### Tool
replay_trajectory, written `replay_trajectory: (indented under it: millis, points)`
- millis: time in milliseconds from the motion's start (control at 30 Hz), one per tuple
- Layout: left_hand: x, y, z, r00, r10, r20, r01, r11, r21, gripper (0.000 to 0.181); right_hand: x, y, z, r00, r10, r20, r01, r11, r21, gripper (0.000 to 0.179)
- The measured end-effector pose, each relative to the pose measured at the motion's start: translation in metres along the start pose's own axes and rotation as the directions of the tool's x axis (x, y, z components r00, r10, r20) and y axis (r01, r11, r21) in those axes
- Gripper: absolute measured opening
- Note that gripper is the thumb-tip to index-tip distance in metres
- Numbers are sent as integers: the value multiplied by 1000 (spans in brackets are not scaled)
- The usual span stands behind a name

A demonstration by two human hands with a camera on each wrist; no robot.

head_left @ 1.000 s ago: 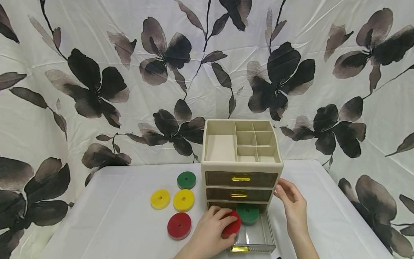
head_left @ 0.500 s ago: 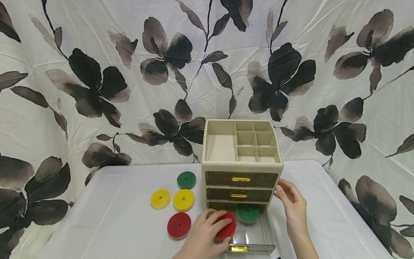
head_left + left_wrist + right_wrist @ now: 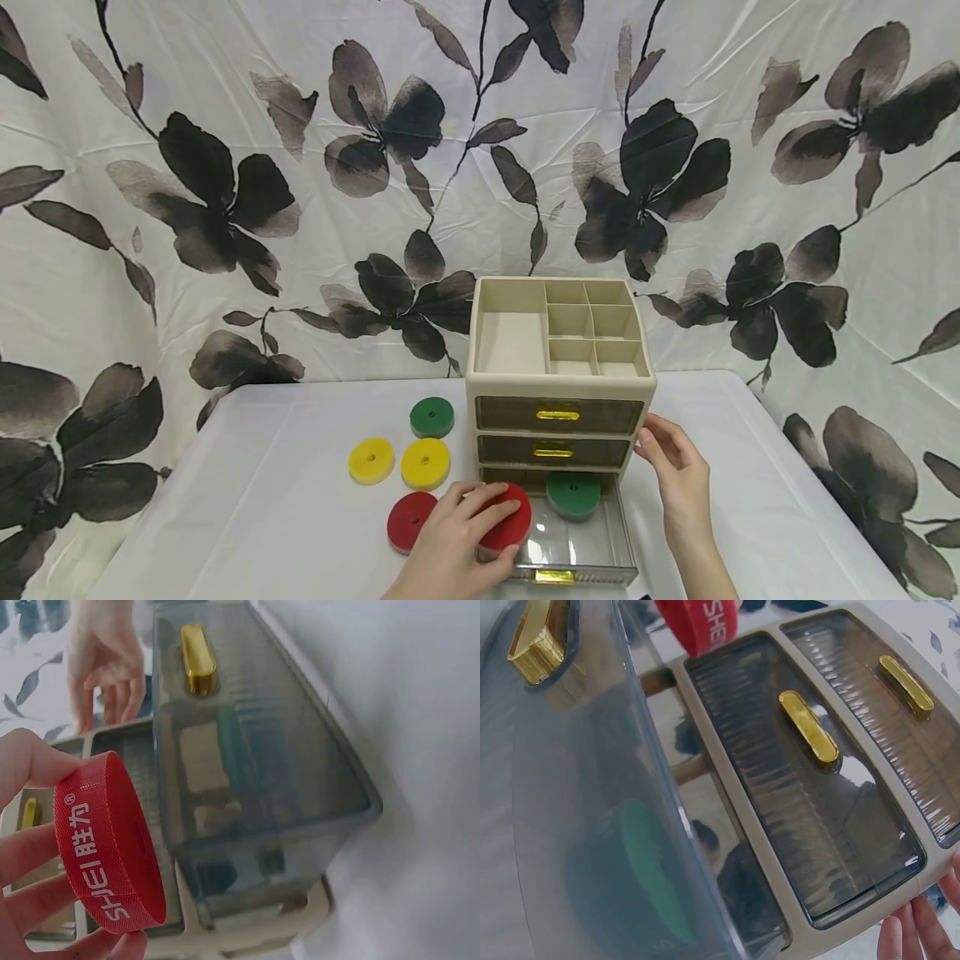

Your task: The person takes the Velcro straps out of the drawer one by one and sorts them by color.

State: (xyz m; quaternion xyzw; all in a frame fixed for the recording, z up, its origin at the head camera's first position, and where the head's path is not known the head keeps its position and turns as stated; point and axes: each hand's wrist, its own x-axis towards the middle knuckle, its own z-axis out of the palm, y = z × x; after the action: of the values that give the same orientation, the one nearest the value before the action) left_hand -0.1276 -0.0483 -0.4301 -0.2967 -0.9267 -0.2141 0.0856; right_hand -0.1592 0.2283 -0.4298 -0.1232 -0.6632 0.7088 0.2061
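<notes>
My left hand point(image 3: 459, 542) grips a red roll of tape point(image 3: 507, 523) by its rim, over the left side of the pulled-out bottom drawer point(image 3: 581, 550). White lettering runs along the roll's edge point(image 3: 97, 847) in the left wrist view. A green roll point(image 3: 573, 495) lies at the back of that clear drawer. My right hand point(image 3: 682, 483) rests its fingertips at the right side of the cream drawer box point(image 3: 562, 387), thumb and fingers loosely bent. In the right wrist view, its fingers point(image 3: 922, 930) touch the box's edge.
Left of the box on the white table point(image 3: 262, 500) lie another red roll point(image 3: 408, 518), partly behind my left hand, two yellow rolls point(image 3: 371, 461) and a green roll point(image 3: 432, 417). Two upper drawers point(image 3: 558, 414) with gold handles are closed. A floral cloth point(image 3: 495, 208) hangs behind.
My left hand has moved left with the red roll, from beside the green roll in the drawer to the drawer's left side, now overlapping the red roll on the table. My right hand stays put.
</notes>
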Motion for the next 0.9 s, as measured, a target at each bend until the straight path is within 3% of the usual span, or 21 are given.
replay_trajectory:
  millis: [167, 467, 633, 767, 900]
  points:
    - [-5, -8, -5, 996, -1, -95, 7, 998, 64, 41, 0, 0, 0, 1000, -3, 5, 3, 1000, 1, 32]
    - [-9, -17, -5, 983, -29, -184, 38, 998, 48, 40, 1, 0, -2, 1000, -5, 11, 5, 1000, 4, 33]
    - [-14, -26, -2, 967, -37, -252, 56, 996, 66, 38, 0, 1, -2, 1000, -2, 13, 2, 1000, 9, 32]
    - [-18, -37, 1, 945, -14, -327, 44, 995, 85, 37, 0, 0, -1, 1000, 0, 5, 0, 1000, 7, 32]
    - [-22, -44, 2, 940, -51, -338, 87, 992, 93, 37, -1, 1, 0, 1000, -3, 5, 3, 1000, 5, 32]
